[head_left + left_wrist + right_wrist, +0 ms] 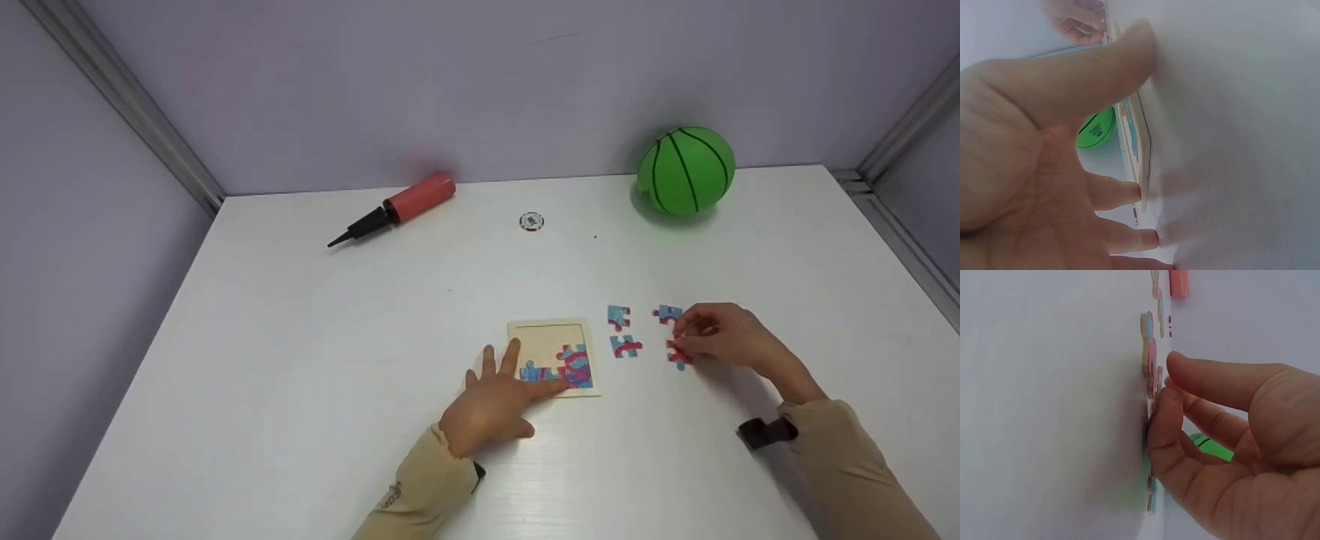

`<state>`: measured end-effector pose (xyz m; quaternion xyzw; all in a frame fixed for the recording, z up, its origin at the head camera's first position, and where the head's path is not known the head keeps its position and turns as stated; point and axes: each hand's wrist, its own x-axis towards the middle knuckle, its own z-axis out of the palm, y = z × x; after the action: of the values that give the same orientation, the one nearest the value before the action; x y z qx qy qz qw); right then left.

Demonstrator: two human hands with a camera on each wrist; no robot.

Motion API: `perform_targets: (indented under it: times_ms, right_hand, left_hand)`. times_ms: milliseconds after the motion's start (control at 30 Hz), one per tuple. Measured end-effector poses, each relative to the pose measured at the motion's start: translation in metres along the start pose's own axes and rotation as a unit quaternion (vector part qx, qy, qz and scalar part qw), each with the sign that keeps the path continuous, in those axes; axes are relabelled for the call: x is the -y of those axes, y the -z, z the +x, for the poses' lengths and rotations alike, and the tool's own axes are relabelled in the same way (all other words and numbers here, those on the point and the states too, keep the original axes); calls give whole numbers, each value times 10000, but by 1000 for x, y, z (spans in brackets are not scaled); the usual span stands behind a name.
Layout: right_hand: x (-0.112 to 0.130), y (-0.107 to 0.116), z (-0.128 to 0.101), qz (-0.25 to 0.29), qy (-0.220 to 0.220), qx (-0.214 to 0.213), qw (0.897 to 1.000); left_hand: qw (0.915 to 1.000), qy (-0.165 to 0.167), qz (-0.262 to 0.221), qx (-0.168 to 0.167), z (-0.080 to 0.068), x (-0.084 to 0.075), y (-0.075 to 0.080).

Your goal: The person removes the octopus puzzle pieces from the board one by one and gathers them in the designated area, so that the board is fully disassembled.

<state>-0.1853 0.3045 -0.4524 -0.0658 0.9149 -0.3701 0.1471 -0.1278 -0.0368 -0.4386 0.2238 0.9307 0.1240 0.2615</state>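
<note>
In the head view, my left hand (491,405) is spread with straight fingers over the lower left of a wooden puzzle tray (551,325). One finger touches the joined blue and pink puzzle pieces (576,364) in its lower part. To the right, my right hand (724,334) bends its fingers low over the table, the tips at a red and blue puzzle piece (680,355). Another puzzle piece (666,313) lies just above these tips. The right wrist view shows thumb and index finger near each other beside the pieces; whether they pinch one is unclear.
Two loose puzzle pieces, an upper one (618,316) and a lower one (625,346), lie between tray and right hand. Farther back are a red and black hand pump (409,206), a round chip (532,221) and a green ball (686,171) by the wall.
</note>
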Motion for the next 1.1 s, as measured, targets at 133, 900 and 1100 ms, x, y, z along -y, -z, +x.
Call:
perform_targets:
  times_ms: [133,900,1100]
  right_hand:
    - [8,-3,0,181,207,8,9996]
    - [88,-56,40,1408,472,793,9857]
    - [95,-64,45,1497,702,862,9825]
  left_hand:
    - [10000,-5,25,-40,0,0,1]
    - [9999,92,-119,-72,0,1,1]
    - [9998,67,-168,-54,0,1,1]
